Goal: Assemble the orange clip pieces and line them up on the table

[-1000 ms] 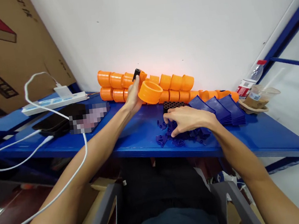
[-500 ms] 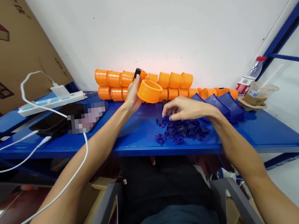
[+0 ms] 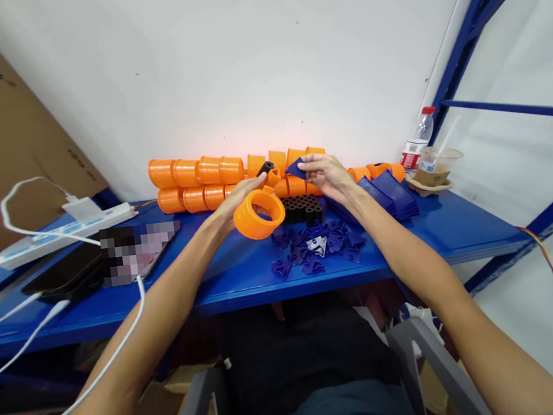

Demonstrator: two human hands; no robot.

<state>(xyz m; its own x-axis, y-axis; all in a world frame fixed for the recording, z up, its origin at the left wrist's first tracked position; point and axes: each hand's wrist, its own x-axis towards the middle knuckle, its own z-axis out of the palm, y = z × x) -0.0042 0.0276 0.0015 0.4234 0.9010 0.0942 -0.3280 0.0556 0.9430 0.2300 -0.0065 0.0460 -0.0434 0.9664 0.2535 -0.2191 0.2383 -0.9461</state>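
Note:
My left hand (image 3: 230,206) is closed on an orange plastic ring-shaped part (image 3: 248,225), its round opening turned up and towards me. A short black tube (image 3: 266,168) shows by the thumb, at the part's smaller upper end. Beside it, my right hand (image 3: 330,175) pinches a small flat dark blue plastic piece (image 3: 295,169) between thumb and fingers, a little to the right of the orange part and apart from it. Below the hands lie a heap of small dark blue plastic pieces (image 3: 335,242) and a cluster of upright black tubes (image 3: 301,206).
Orange parts (image 3: 185,173) are stacked in two rows along the wall. Blue flat plates (image 3: 397,195) lie to the right, near a bottle (image 3: 419,141) and a cup (image 3: 434,169). At the left are a power strip (image 3: 60,235), phones and a white cable (image 3: 123,348) crossing my left arm.
My right hand has risen from the heap of blue pieces and now holds a blue piece near the orange part. The black tubes are uncovered. The view has shifted right.

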